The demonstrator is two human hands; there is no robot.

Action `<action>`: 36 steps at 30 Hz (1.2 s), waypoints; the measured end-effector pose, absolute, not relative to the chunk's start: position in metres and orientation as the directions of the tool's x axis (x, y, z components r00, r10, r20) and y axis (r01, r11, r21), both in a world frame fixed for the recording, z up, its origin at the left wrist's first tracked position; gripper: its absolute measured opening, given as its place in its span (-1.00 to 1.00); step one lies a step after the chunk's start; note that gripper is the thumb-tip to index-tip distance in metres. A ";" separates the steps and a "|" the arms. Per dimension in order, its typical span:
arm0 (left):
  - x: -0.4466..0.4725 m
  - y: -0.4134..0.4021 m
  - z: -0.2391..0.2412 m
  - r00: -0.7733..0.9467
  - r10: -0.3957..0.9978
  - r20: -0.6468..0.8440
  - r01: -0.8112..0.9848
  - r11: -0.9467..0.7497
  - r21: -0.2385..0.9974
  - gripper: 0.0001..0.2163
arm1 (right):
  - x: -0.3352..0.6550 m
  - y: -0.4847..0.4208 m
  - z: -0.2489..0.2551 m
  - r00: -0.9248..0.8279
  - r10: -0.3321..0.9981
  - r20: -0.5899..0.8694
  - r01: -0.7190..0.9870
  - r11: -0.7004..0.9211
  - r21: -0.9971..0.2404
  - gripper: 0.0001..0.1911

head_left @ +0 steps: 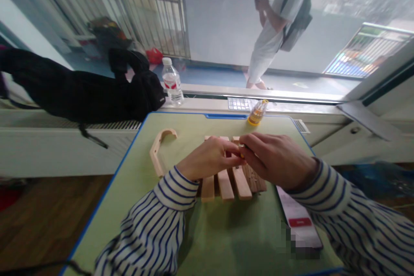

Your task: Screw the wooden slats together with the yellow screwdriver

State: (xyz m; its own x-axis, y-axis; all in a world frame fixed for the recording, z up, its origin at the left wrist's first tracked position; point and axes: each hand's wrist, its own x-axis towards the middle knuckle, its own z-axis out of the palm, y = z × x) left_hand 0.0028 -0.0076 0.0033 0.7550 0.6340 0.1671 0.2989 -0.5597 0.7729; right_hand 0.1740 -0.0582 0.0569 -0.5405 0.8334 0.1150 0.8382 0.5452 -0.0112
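Observation:
My left hand (210, 157) and my right hand (278, 157) meet over the middle of the table, fingertips pinched together. Whatever lies between them is mostly hidden; only a small yellowish bit shows. Below the fingers sits a wooden piece with several pale slats (225, 186) side by side and a darker brown, rough-looking part (257, 180) at its right. A curved, hook-shaped wooden piece (157, 155) lies to the left, apart from my hands. Beyond my right hand, a clear bottle with amber contents and a yellow base (256, 114) stands near the far edge.
A phone (297, 220) lies partly under my right forearm on the green, blue-edged table (142, 228). On the sill behind are a water bottle (173, 84) and a black bag (97, 92). Beyond the glass, a person (274, 21) holds a phone.

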 end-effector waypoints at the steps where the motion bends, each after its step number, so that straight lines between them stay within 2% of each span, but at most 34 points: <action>1: 0.003 -0.008 0.003 0.756 0.635 0.162 0.301 -0.556 0.775 -0.85 | 0.174 -0.058 0.057 -0.540 0.834 0.112 0.839 0.544 -0.015 -0.69; 19: 0.006 -0.008 0.005 0.771 0.611 0.177 0.252 -0.549 0.797 -0.83 | 0.173 -0.059 0.053 -0.514 0.837 0.186 0.848 0.529 -0.034 -0.70; 30: 0.006 -0.007 0.005 0.785 0.592 0.182 0.209 -0.530 0.822 -0.78 | 0.170 -0.060 0.048 -0.431 0.863 0.261 0.892 0.451 -0.018 -0.65; 36: 0.006 -0.009 0.008 0.762 0.628 0.158 0.290 -0.550 0.783 -0.81 | 0.169 -0.059 0.046 -0.420 0.863 0.281 0.895 0.445 -0.028 -0.68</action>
